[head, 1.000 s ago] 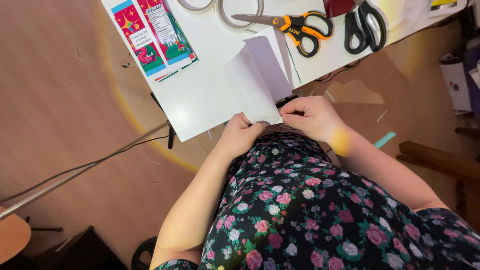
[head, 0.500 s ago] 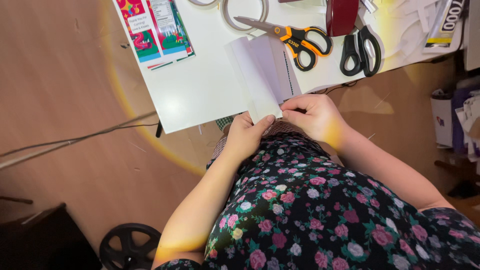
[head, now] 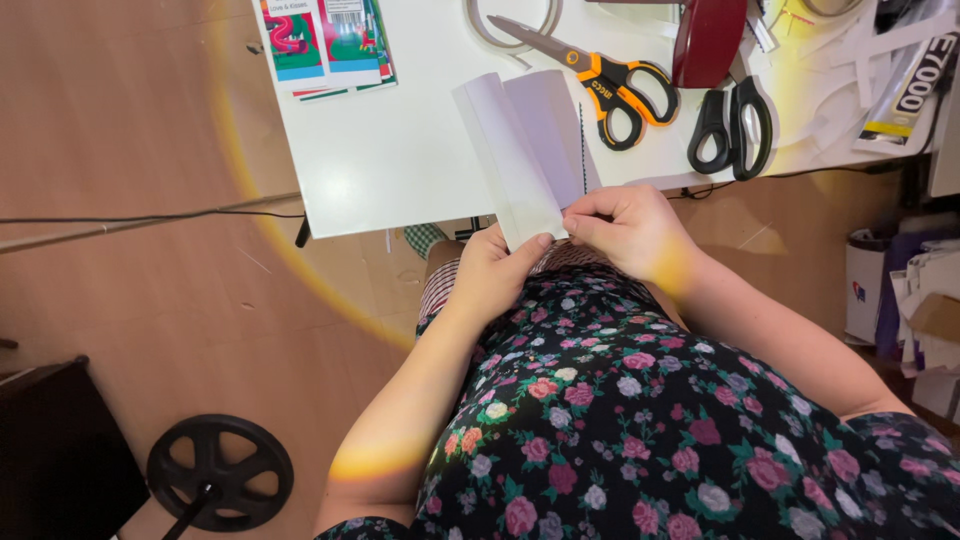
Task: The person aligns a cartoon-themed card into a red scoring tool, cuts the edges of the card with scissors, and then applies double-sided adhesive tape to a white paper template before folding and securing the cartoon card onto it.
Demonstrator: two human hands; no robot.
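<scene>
At upper left of the frame, colourful printed cards (head: 325, 40) lie on the white table (head: 400, 160); at centre, the left hand (head: 497, 272) is closed around the lower edge of the folded white paper (head: 525, 150), thumb pressed on top. The right hand (head: 625, 228) pinches the same lower edge from the right with curled fingers. For a clean fold, both edges should probably be aligned before creasing, clear of the 2 pairs of scissors: orange-handled scissors (head: 600, 80) and black-handled scissors (head: 735, 125), upper right.
</scene>
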